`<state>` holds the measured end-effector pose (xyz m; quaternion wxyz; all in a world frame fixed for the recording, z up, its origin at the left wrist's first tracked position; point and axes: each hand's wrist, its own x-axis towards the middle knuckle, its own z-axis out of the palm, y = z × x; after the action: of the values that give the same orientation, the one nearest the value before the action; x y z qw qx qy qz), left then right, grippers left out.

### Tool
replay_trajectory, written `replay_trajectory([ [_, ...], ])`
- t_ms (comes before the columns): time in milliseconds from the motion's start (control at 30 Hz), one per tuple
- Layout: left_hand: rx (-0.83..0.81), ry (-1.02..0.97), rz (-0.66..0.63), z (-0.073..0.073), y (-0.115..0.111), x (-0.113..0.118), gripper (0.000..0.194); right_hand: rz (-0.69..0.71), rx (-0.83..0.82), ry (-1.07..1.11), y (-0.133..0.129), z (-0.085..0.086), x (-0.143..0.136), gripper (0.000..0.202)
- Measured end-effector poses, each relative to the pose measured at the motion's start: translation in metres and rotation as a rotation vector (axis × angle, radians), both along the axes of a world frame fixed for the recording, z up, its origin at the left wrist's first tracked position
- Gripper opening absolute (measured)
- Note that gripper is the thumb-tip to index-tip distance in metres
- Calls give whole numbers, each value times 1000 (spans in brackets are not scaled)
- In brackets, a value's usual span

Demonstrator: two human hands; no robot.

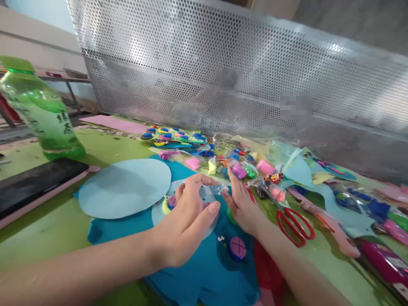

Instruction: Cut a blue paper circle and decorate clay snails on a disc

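My left hand is over a pale round piece lying on blue sheets; its fingers curve toward the right, and a clear plastic film shows beside the fingertips. Facing it, my right hand has its fingers extended, near a small clear piece between the hands. A yellow and purple clay figure shows left of my left hand. Below my right hand sits a blue and purple clay disc, with googly eyes beside it. Part of a green piece is hidden behind my right hand.
A light blue oval, a black phone and a green bottle are at left. Red-handled scissors lie at right. Decorated pieces and bagged clay lie farther back, before a perforated metal panel.
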<state>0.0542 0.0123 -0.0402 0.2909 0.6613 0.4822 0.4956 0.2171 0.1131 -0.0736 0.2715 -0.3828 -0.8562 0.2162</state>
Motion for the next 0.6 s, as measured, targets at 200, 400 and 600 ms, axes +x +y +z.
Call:
replay_trajectory([
  [200,48,37,-10,-2,-3,2,34,-41,-141,141,-1,-1,4,72],
  [400,91,104,-14,5,-4,2,35,-218,-245,462,7,-2,6,75],
  [600,123,166,-37,2,-4,2,37,-194,-100,352,3,-4,1,69],
])
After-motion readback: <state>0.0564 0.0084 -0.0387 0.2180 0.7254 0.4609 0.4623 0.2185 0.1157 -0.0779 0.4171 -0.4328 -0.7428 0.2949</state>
